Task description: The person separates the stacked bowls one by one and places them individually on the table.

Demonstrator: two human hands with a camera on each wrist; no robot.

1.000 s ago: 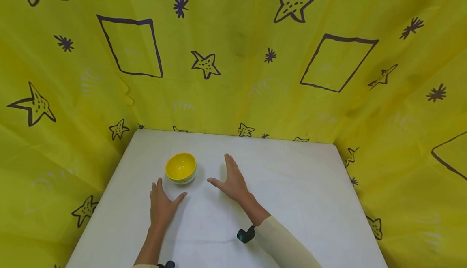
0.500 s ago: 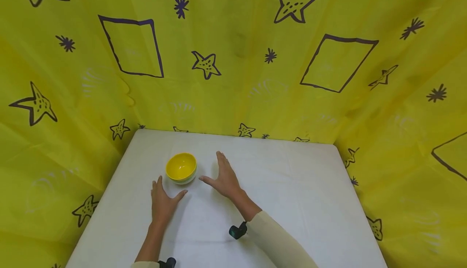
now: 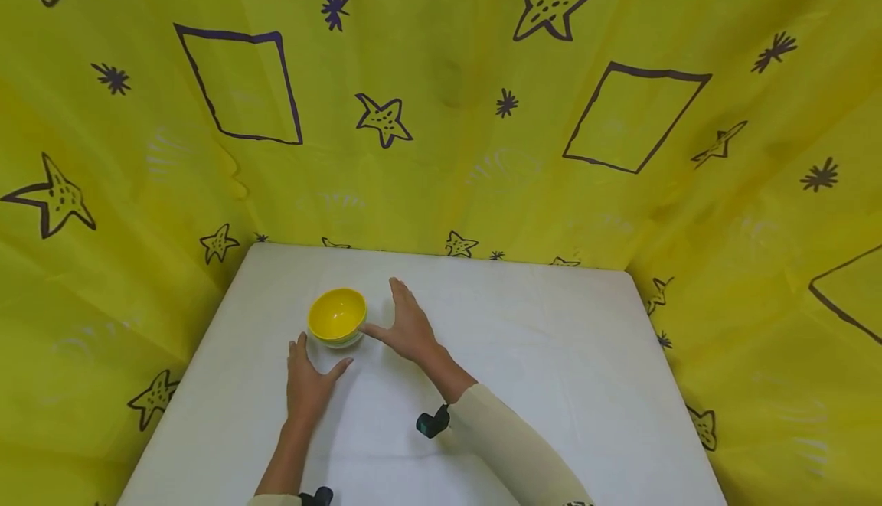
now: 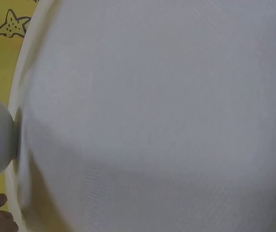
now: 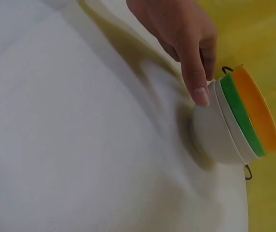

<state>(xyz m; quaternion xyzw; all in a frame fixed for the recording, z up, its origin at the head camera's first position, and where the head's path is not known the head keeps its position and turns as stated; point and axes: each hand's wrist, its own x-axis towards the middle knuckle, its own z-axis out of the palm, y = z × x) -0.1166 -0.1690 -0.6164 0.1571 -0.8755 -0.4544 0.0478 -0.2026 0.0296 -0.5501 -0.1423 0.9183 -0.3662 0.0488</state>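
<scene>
Right hand (image 3: 406, 330), fingers straight and spread, touches its thumb to the side of the bowl stack (image 3: 337, 317) on the white table (image 3: 524, 368). Left hand (image 3: 308, 385) lies flat just before it. Nested bowls stand upright, mouths upward: yellow inside, then green, white outermost. Lower rims are hard to count.

The stack of bowls (image 3: 337, 317) near the table's far left corner shows a yellow inside on top; from my right wrist its layers read orange-yellow, then green, then white down to the base. The table (image 3: 551, 368) under it is plain white. My right sleeve (image 3: 510, 448) is cream. The backdrop (image 3: 441, 146) is bright yellow, drawn with dark purple stars, squares and small bursts.
</scene>
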